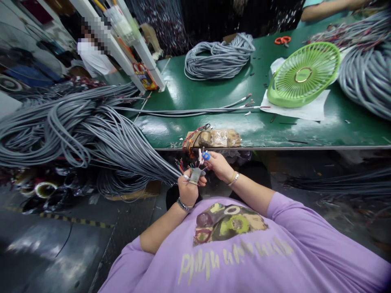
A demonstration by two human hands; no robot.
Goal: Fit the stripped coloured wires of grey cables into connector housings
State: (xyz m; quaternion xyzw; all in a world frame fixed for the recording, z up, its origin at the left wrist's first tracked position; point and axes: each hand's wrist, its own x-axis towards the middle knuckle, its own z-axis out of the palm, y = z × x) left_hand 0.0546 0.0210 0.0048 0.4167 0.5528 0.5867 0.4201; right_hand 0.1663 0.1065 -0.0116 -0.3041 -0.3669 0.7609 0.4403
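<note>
Just off the bench's front edge, my left hand is closed around the stripped end of a grey cable. Thin coloured wires fan out above its fingers. A grey block-like piece sits at the same fingers; its exact kind is unclear. My right hand is close by on the right, fingers pinched together at the wire tips. It has a blue wrap on one finger and a pale wrap on another. Whatever it pinches is too small to make out.
A taped wooden block lies at the front edge of the green bench. Behind are a cable coil, a green fan and orange-handled scissors. Grey cable bundles fill the left. A co-worker's arm reaches in far right.
</note>
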